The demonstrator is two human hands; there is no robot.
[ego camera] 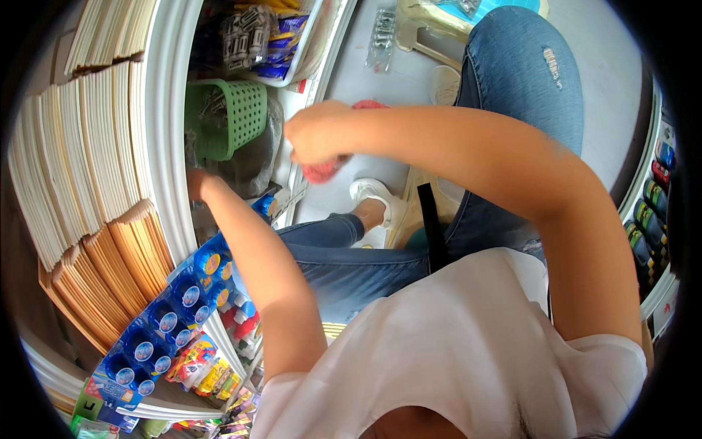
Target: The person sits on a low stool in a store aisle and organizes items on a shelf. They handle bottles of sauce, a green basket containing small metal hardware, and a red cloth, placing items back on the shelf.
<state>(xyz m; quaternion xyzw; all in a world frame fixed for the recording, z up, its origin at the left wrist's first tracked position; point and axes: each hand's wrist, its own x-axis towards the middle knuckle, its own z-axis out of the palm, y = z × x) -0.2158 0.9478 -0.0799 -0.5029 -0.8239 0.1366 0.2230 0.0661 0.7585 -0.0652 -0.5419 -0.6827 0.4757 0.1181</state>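
My right hand [318, 133] is closed around a red cloth [322, 171], which sticks out above and below the fist, in front of a low white shelf [293, 173]. My left hand [204, 185] reaches into that shelf unit; its fingers are hidden behind the white shelf edge [167, 137]. Just beyond the left hand stands a green perforated plastic basket [247, 118] with small items inside. Clear plastic wrapping [272, 137] lies beside the basket. A blue-capped container [265, 205] is close to my left forearm.
A white bin [304, 46] holds bagged small items and blue packets. Stacked paper goods [98, 153] and brown envelopes [129, 263] fill the upper shelf. Blue carded containers [164, 324] hang at lower left. A bagged strip [382, 41], a clear cup [444, 85] and a stool [417, 41] are on the floor.
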